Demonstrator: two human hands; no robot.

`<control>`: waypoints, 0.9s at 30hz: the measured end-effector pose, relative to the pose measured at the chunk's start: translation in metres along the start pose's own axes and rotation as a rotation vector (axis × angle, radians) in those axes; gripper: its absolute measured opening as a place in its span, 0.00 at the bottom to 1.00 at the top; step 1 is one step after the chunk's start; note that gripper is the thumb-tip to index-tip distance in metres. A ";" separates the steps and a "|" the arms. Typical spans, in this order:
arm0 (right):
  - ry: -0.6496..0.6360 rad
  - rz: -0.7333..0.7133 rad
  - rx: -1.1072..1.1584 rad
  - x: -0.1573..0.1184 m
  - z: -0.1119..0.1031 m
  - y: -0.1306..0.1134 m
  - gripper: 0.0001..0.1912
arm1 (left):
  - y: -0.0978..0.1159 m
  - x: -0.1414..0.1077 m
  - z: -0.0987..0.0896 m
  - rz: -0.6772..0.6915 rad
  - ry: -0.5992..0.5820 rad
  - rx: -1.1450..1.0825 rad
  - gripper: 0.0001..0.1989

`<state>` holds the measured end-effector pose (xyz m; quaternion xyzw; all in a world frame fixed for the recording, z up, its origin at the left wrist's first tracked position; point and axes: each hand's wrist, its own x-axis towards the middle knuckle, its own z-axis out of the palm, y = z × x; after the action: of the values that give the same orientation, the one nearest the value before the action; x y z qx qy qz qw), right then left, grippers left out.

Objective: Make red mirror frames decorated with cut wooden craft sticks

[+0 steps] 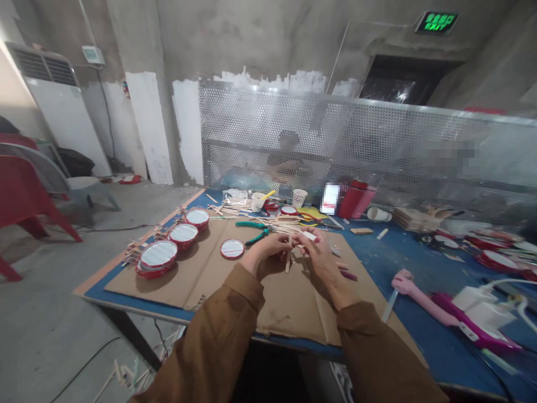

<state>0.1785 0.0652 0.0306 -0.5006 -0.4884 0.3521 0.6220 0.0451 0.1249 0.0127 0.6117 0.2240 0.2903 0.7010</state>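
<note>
Over the cardboard sheet, my left hand is closed, its fingertips pinching a flat wooden craft stick that points downward. My right hand meets it fingertip to fingertip, gripping a small white block-like piece with a pink end. A dark red object partly shows beneath my left fingers, mostly hidden. To the left lies a round red-rimmed lid. Green-handled pliers rest just behind my left hand. Loose wooden sticks are heaped behind both hands.
Several round red tins with sticks attached line the table's left side. At the back stand paper cups, a lit phone and a red bottle. A pink hot-glue gun and white plugs lie right.
</note>
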 end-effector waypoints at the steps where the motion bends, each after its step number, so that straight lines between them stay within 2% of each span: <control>1: 0.022 -0.030 -0.049 0.000 0.000 0.002 0.16 | 0.001 0.000 0.000 0.003 -0.022 0.006 0.06; 6: 0.092 -0.081 -0.119 -0.001 0.001 0.008 0.18 | 0.004 0.001 -0.003 0.001 -0.050 0.067 0.06; 13: 0.175 -0.100 -0.163 -0.002 0.006 0.006 0.11 | 0.000 0.003 -0.006 -0.004 -0.059 0.093 0.04; 20: 0.151 -0.131 -0.194 -0.001 0.007 0.009 0.09 | -0.001 0.004 -0.005 0.001 -0.038 0.059 0.06; 27: 0.138 -0.111 -0.197 -0.001 0.007 0.008 0.10 | 0.000 0.003 -0.004 -0.011 -0.033 0.090 0.03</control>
<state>0.1723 0.0684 0.0231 -0.5546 -0.5037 0.2323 0.6203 0.0447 0.1305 0.0124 0.6460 0.2285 0.2658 0.6781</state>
